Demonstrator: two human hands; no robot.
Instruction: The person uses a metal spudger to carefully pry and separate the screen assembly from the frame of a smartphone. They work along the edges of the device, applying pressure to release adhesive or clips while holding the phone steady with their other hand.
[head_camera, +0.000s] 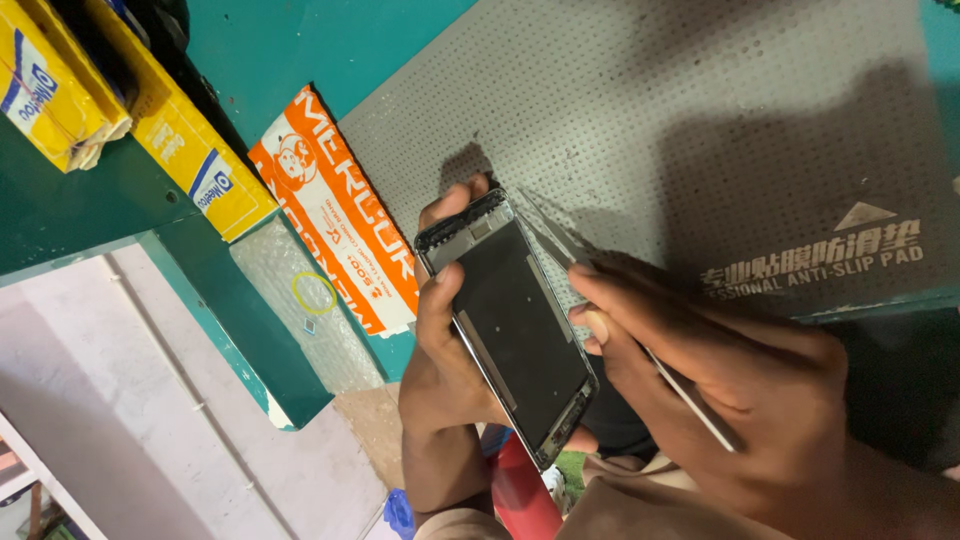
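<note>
My left hand grips a dismantled smartphone by its left side, thumb on the dark inner panel and fingertips showing past its top edge. The phone is tilted, with its metal frame and top components exposed. My right hand holds thin metal tweezers, whose tips rest near the phone's upper right edge; the tool's other end sticks out under my palm. Both hands hover at the near edge of a grey dotted anti-slip pad.
The pad lies on a teal workbench. Left of the phone are an orange-and-white packet, a sheet of bubble wrap with a yellow ring, and yellow boxes at the far left. Pale floor lies below.
</note>
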